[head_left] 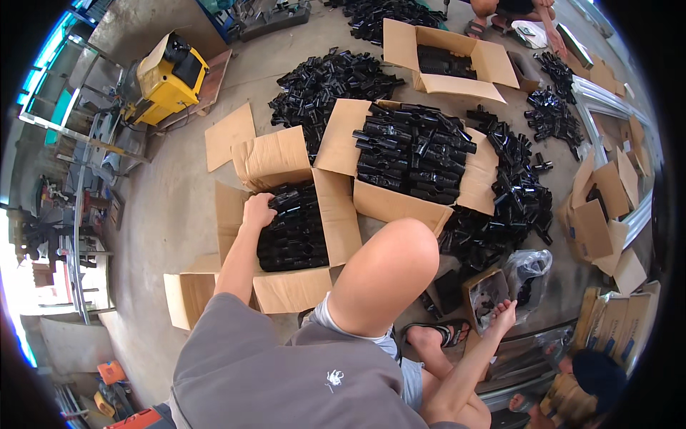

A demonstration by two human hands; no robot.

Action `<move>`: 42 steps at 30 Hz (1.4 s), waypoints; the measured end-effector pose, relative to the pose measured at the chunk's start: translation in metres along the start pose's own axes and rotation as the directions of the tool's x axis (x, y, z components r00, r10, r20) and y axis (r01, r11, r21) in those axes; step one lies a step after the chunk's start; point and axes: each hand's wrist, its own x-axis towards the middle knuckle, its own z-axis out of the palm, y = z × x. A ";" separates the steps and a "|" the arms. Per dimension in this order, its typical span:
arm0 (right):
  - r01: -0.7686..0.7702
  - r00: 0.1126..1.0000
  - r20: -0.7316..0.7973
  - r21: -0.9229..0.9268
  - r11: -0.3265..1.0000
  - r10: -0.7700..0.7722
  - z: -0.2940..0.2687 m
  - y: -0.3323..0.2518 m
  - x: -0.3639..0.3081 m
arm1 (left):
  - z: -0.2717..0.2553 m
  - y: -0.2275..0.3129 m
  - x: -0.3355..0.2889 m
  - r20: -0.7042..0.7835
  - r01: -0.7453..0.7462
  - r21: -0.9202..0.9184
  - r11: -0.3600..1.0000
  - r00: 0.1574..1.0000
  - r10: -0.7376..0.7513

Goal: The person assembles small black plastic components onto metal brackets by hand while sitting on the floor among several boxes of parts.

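My left hand (259, 211) is inside the open cardboard box (337, 207) in front of me, its fingers curled on the end of a black tubular part (284, 199) in the top row. Neat rows of the same glossy parts (293, 239) fill this box. On the right, my right hand (504, 314) is held palm up with bent fingers, above the edge of a small carton (471, 297) of small dark pieces. Whatever lies in those fingers is too small to make out. Beside that hand stands a clear plastic bag (532, 268) with dark pieces inside.
A second box (404, 202) is heaped with black parts; another box (461, 84) stands farther back. Loose piles of parts (321, 89) (511, 186) lie on the floor. A yellow machine (168, 89) stands at the far left. Other people are at the upper right and lower right.
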 end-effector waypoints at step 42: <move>0.756 0.546 0.810 -0.587 -0.289 -0.216 0.070 0.132 -0.113 | -0.113 0.504 -0.151 -0.196 -0.846 -0.533 0.015 0.141 0.970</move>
